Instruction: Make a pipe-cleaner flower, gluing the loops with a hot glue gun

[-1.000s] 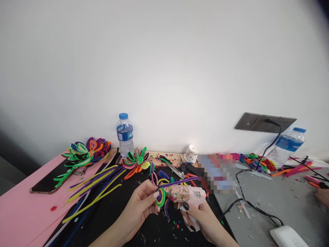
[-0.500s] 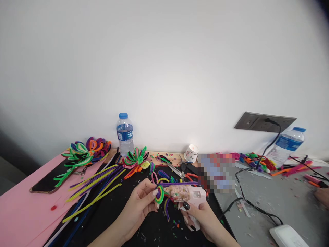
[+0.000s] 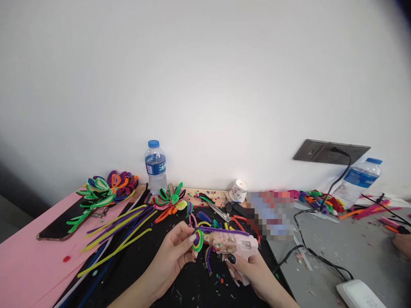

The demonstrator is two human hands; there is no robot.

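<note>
Between thumb and fingers, my left hand pinches a pipe cleaner coil ringed in green, yellow and purple. My right hand is wrapped around the handle of a pale pink glue gun. Its stained nozzle end points left, at or very near the coil; whether the tip touches cannot be made out. A purple pipe cleaner runs along the top of the gun. Just beyond lie scissors and red-handled pliers. Short bent pipe cleaners rest on the black mat beneath.
To the left are loose yellow and purple pipe cleaners, a phone and pipe cleaner flowers. Water bottles and a paper cup stand by the wall. Black cables cross the grey table; another person's hand shows at far right.
Both hands stay almost in place. The coil has turned and shifted slightly left, and the glue gun's nozzle remains close to it.
</note>
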